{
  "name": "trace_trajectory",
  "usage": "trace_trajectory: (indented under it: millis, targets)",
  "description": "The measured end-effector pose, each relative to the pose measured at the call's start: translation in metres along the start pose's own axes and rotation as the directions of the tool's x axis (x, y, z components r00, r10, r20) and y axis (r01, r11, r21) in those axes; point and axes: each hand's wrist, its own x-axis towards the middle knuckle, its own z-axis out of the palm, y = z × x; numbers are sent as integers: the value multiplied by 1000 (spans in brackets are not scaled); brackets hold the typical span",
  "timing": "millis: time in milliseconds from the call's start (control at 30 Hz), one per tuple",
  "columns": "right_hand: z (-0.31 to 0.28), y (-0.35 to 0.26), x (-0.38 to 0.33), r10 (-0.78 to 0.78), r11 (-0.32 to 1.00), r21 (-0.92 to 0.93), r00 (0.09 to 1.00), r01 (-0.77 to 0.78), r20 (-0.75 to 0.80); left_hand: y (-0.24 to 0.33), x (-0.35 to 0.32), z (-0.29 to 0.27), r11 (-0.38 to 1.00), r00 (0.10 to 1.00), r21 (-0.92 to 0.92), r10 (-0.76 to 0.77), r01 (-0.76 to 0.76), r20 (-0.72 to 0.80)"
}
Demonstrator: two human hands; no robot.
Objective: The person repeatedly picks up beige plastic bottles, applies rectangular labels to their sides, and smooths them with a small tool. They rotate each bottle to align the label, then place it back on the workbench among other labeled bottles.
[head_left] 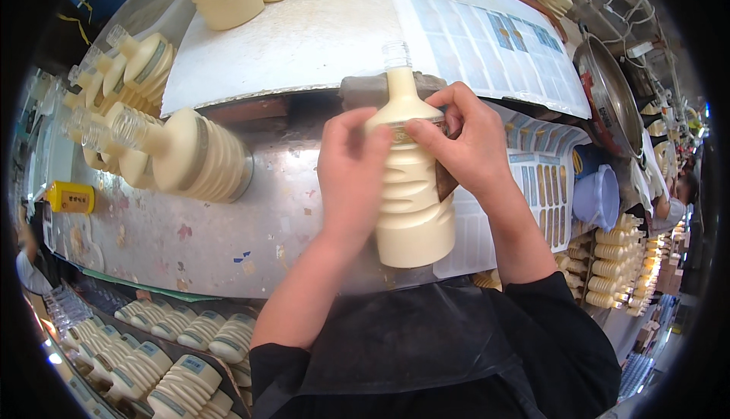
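Metal worktable [190,229] spans the scene, with a white sheet of labels [487,46] laid on its far right part. Left of centre, a row of cream ribbed bottles [190,157] lies on its side; more labelled bottles [182,385] fill a tray at near left. At centre, 1 cream bottle [411,206] with a clear uncapped neck stands upright, gripped by both hands. Left hand [351,172] wraps its left side, fingers closed on the shoulder. Right hand [468,141] pinches a label [414,131] against the bottle's shoulder.
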Motion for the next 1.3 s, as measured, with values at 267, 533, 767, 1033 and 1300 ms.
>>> trace_trajectory:
  millis: [267, 533, 767, 1033, 1300]
  targets:
    - [-11, 26, 1, -118, 934, 350, 987, 72, 112, 7, -4, -1, 990, 994, -132, -46, 59, 96]
    - [-4, 27, -8, 49, 935, 339, 987, -100, 156, -4, 3, 0, 998, 991, 19, 60, -62, 119]
    - [-11, 13, -5, 140, 975, 149, 974, -168, 178, 5, 2, 6, 995, 995, 102, -21, 11, 96]
    - [-8, 12, -5, 140, 977, 143, 979, -161, 145, 0, 3, 1, 996, 994, 81, 17, -26, 112]
    - [-6, 15, -6, 125, 961, 228, 983, -154, 137, 1, 2, -2, 995, 996, -78, -56, 62, 73]
